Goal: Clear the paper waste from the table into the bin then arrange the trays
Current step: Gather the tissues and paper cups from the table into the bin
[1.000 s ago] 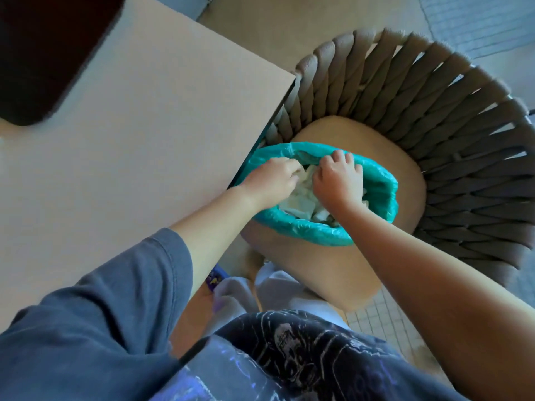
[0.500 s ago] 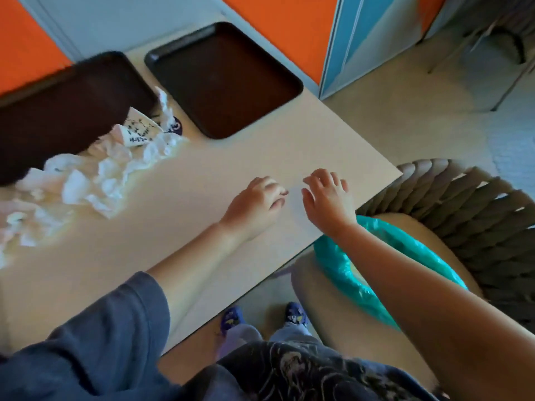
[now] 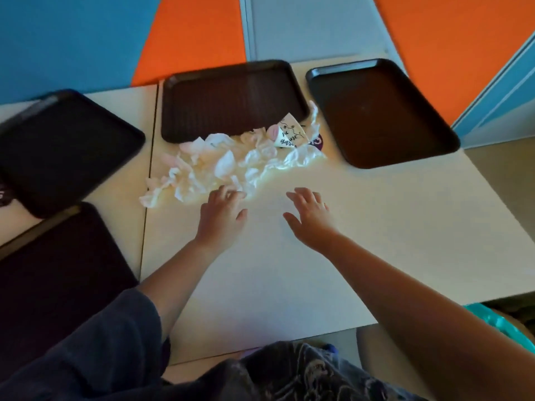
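Observation:
A heap of crumpled white paper napkins (image 3: 231, 166) lies on the beige table (image 3: 347, 256), with a printed paper cup (image 3: 289, 134) at its right end. My left hand (image 3: 221, 217) is spread open, its fingertips at the near edge of the heap. To the right, my right hand (image 3: 309, 215) hovers open over bare table and holds nothing. Several dark brown trays lie around the heap: one behind it (image 3: 231, 96), one at the far right (image 3: 379, 111), two on the left (image 3: 63, 146) (image 3: 58, 285). A corner of the teal bin bag (image 3: 503, 322) shows at the lower right.
Orange, blue and grey wall panels stand behind the table. A seam between two tabletops runs near the left trays. The table's right and near edges drop off towards the bin.
Both hands left the teal bin bag, came up over the table and moved forward to the napkin heap. The view swung from the bin to the table.

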A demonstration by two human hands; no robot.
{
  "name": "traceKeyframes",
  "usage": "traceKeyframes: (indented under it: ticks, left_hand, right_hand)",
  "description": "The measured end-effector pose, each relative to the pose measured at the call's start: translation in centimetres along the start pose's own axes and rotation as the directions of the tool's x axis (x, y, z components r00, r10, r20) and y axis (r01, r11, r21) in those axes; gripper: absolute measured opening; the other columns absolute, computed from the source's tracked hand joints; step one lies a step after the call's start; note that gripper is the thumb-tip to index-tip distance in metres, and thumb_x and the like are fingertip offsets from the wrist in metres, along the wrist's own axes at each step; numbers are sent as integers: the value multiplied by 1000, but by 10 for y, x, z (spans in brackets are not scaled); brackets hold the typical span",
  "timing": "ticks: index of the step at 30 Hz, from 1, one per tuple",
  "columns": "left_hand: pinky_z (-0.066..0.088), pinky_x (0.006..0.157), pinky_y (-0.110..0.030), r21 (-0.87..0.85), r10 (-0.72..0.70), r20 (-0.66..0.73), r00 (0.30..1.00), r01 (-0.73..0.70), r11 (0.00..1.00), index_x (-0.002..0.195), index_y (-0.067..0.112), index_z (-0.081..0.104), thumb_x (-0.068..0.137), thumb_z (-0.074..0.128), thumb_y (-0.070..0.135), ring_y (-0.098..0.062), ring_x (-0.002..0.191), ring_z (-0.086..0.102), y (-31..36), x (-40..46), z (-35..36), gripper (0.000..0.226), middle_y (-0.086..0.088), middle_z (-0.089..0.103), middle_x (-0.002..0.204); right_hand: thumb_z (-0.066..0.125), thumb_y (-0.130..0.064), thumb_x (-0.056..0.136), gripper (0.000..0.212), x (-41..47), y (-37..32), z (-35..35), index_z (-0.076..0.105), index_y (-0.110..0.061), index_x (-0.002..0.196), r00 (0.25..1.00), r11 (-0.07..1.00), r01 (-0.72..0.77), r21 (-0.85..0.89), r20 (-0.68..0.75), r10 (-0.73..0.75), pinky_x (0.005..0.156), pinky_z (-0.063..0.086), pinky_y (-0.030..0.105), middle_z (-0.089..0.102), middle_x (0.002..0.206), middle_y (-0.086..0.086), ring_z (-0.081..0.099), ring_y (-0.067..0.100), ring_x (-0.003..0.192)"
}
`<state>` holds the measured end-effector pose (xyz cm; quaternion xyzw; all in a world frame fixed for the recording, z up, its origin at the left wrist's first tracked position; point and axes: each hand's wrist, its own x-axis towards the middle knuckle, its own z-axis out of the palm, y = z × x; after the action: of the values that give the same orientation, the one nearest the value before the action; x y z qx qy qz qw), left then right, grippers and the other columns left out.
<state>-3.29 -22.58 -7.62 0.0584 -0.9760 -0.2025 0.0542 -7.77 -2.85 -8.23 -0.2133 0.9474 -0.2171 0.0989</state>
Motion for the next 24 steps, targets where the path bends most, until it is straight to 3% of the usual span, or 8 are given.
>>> traceKeyframes:
  ticks: [6, 11, 14, 19, 24]
  left_hand:
    - [36, 99, -53, 112, -275, 13, 961, 272, 956, 132, 24, 43, 85, 59, 35, -31, 133, 24, -79, 15, -18, 51, -7, 28, 147]
    - [22, 104, -62, 63, -400, 8, 916, 399, 915, 136, 35, 35, 86, 53, 49, -30, 139, 12, -126, 39, -29, 55, -2, 14, 153]
    - [28, 104, -57, 46, -401, -11, 916, 401, 915, 136, 32, 37, 91, 46, 43, -30, 137, 18, -142, 50, -35, 47, -5, 20, 152]
    - [41, 94, -46, 86, -282, -10, 959, 281, 956, 136, 26, 39, 94, 45, 33, -31, 126, 35, -159, 57, -35, 43, -5, 40, 141]
    - [37, 94, -39, 17, -249, 10, 968, 249, 968, 122, 19, 54, 91, 54, 27, -31, 115, 35, -171, 54, -28, 33, -6, 46, 132]
  right_hand:
    - [46, -35, 94, 55, 49, -47, 24, 27, -18, 142, 990, 996, 89, -25, 113, -85, 110, 27, 44, 20, 153, 3, 15, 24, 141]
    - [46, -34, 94, 55, 82, -79, 43, 27, -18, 142, 973, 984, 178, -3, 152, -175, 114, 26, 44, 18, 154, 1, 9, 22, 143]
    - [47, -32, 94, 55, 104, -100, 52, 28, -15, 143, 959, 973, 229, 32, 163, -231, 115, 26, 44, 18, 155, 2, 10, 21, 143]
    - [46, -29, 95, 55, 134, -129, 68, 26, -17, 144, 930, 955, 293, 37, 222, -293, 115, 25, 45, 13, 157, 0, 9, 21, 144]
    - [47, -28, 95, 50, 154, -142, 91, 31, -24, 142, 883, 928, 373, -23, 315, -347, 111, 27, 44, 13, 157, -3, 12, 21, 144]
